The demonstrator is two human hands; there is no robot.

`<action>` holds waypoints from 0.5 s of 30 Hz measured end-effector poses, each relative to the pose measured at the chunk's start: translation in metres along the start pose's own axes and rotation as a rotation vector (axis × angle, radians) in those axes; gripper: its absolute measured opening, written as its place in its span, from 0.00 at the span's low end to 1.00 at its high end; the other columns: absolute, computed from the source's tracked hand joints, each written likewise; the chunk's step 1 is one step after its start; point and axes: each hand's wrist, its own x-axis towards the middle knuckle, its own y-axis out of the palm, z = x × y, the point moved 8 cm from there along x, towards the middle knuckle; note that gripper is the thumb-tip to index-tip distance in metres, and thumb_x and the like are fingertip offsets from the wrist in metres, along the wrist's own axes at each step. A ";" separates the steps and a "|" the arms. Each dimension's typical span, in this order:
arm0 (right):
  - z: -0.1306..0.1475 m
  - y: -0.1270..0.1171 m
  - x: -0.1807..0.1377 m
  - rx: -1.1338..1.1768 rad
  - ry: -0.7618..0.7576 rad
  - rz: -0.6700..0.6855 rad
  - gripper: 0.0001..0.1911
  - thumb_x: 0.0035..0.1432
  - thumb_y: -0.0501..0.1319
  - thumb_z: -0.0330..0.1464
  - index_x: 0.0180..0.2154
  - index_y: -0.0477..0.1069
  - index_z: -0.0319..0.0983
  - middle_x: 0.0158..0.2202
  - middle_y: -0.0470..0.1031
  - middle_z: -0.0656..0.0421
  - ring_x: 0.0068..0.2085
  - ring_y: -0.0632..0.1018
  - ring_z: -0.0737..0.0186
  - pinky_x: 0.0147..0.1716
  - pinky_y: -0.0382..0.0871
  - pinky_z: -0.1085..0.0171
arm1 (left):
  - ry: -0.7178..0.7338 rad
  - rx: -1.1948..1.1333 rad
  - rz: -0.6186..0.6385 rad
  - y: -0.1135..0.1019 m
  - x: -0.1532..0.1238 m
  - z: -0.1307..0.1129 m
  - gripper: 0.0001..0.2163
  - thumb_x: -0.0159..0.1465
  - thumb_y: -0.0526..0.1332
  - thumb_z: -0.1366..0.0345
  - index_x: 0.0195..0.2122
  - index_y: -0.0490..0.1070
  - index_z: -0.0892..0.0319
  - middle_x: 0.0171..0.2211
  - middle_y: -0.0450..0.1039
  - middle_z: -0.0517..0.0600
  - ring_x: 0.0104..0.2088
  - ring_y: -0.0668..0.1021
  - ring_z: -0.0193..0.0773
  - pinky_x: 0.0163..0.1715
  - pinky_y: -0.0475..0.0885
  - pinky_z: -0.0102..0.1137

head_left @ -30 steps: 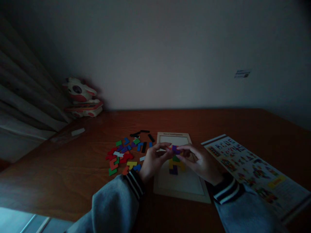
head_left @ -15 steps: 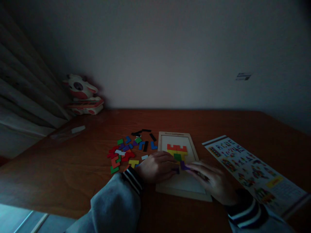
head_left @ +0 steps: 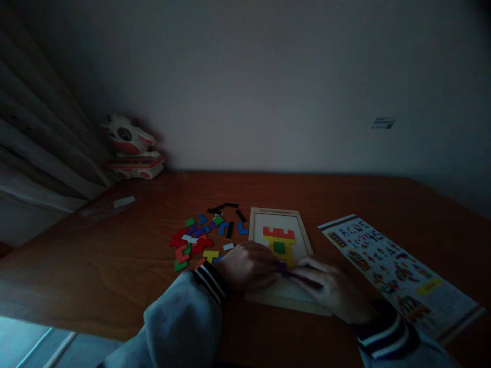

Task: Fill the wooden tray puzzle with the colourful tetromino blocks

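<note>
Dim room: grey wall (head_left: 268,76), curtain (head_left: 34,138) at left. Reddish wooden tabletop (head_left: 115,255). Purple puzzle piece (head_left: 283,267) sits low on the puzzle tray (head_left: 252,225). Right hand (head_left: 330,287) grip clamped on it. Left hand (head_left: 248,266) grip curled alongside, cannot tell if holding.

My left hand (head_left: 249,266) lies knuckles up over the near left edge of the wooden board (head_left: 274,210), fingers curled under and pointing right. My right hand (head_left: 332,289) lies palm down over the board's near right corner, fingers stretched left and held low. The fingertips of the two meet above the board's near middle. It is too dark to tell whether either grip pinches anything. My left forearm (head_left: 184,317) and right forearm (head_left: 387,335) come in from the board's near side, in grey sleeves with striped cuffs.
</note>
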 end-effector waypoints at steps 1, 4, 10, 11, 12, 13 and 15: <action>0.000 0.000 0.000 0.006 0.003 0.006 0.09 0.66 0.59 0.31 0.44 0.78 0.42 0.38 0.77 0.56 0.39 0.79 0.62 0.38 0.76 0.63 | -0.004 -0.004 -0.002 0.000 0.000 0.000 0.11 0.70 0.57 0.63 0.45 0.76 0.60 0.46 0.79 0.55 0.48 0.79 0.40 0.50 0.75 0.35; 0.000 0.000 0.000 0.018 0.011 0.006 0.09 0.66 0.59 0.32 0.45 0.77 0.42 0.38 0.76 0.56 0.39 0.79 0.62 0.39 0.76 0.64 | -0.012 -0.016 -0.015 0.002 -0.001 0.001 0.11 0.71 0.56 0.63 0.46 0.76 0.61 0.47 0.79 0.55 0.48 0.79 0.41 0.50 0.75 0.36; 0.000 -0.001 0.000 -0.004 0.016 -0.009 0.10 0.66 0.60 0.33 0.46 0.78 0.43 0.38 0.76 0.57 0.38 0.79 0.63 0.38 0.76 0.65 | -0.014 -0.019 -0.015 0.003 -0.002 0.002 0.11 0.71 0.55 0.63 0.46 0.76 0.61 0.48 0.78 0.54 0.48 0.79 0.42 0.51 0.75 0.36; 0.001 -0.001 0.001 -0.008 0.012 -0.011 0.10 0.66 0.60 0.33 0.46 0.78 0.44 0.37 0.76 0.57 0.37 0.79 0.64 0.37 0.76 0.65 | -0.016 -0.021 -0.013 0.003 -0.002 0.002 0.11 0.71 0.55 0.63 0.46 0.76 0.60 0.48 0.78 0.54 0.49 0.79 0.42 0.51 0.75 0.36; 0.002 -0.001 0.001 -0.012 0.007 -0.014 0.10 0.66 0.59 0.33 0.46 0.78 0.44 0.37 0.76 0.57 0.37 0.79 0.64 0.37 0.76 0.65 | -0.019 -0.023 -0.012 0.003 -0.002 0.003 0.11 0.71 0.55 0.63 0.46 0.76 0.60 0.47 0.79 0.54 0.49 0.79 0.42 0.51 0.75 0.36; 0.002 -0.002 0.001 -0.016 0.004 -0.018 0.10 0.66 0.59 0.33 0.45 0.79 0.45 0.36 0.76 0.57 0.36 0.79 0.64 0.36 0.76 0.65 | -0.022 -0.024 -0.010 0.004 -0.002 0.003 0.11 0.71 0.55 0.64 0.47 0.75 0.60 0.47 0.79 0.54 0.49 0.79 0.41 0.52 0.74 0.36; 0.003 -0.003 0.002 -0.027 0.003 -0.027 0.10 0.66 0.59 0.33 0.43 0.79 0.44 0.35 0.76 0.57 0.36 0.78 0.63 0.35 0.76 0.65 | -0.023 -0.021 -0.006 0.004 -0.002 0.004 0.11 0.72 0.55 0.64 0.48 0.75 0.60 0.48 0.78 0.54 0.49 0.78 0.41 0.52 0.74 0.36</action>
